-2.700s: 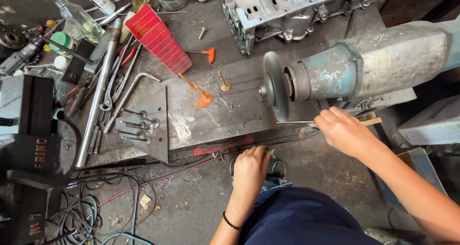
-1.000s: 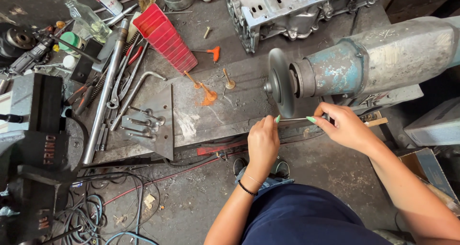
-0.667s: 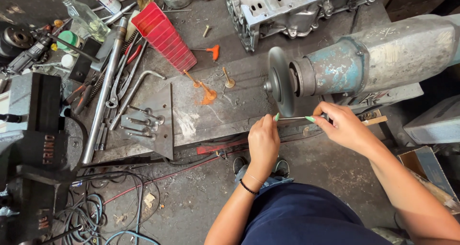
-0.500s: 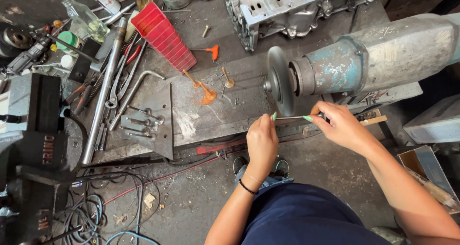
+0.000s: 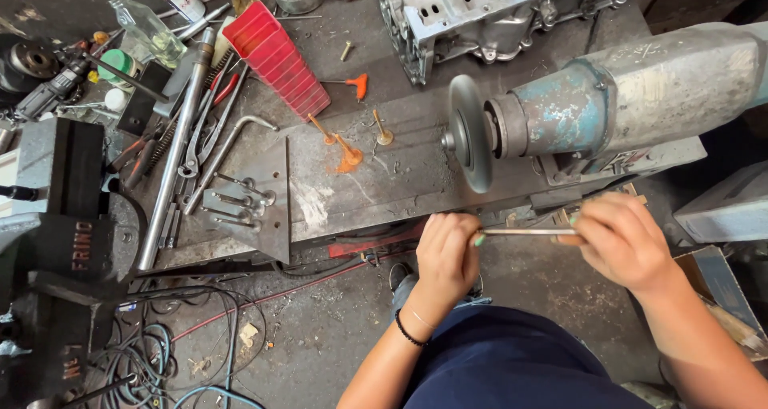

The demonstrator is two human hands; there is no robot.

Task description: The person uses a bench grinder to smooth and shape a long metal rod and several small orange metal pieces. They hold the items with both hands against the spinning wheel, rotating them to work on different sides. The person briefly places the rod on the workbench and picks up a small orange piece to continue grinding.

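Observation:
A thin metal rod (image 5: 524,232) lies level between my two hands, just below the grinding wheel (image 5: 468,143) of a big blue-grey bench grinder (image 5: 640,97). My left hand (image 5: 446,253) is closed over the rod's left end. My right hand (image 5: 620,241) pinches the right end between its fingers. The rod sits a little in front of the wheel's lower edge, apart from it. Both hands hover over the front edge of the steel workbench (image 5: 400,177).
Two engine valves (image 5: 346,150) in orange powder lie on the bench left of the wheel. A red ribbed block (image 5: 276,57), wrenches (image 5: 200,137), a long pipe (image 5: 172,149) and a glass bottle (image 5: 144,29) crowd the left. A vise (image 5: 64,217) stands far left, an engine block (image 5: 496,9) behind. Cables cover the floor.
My left hand rose from the bench edge and took the rod's left end. Since then both hands have drawn the rod slightly down and away from the wheel.

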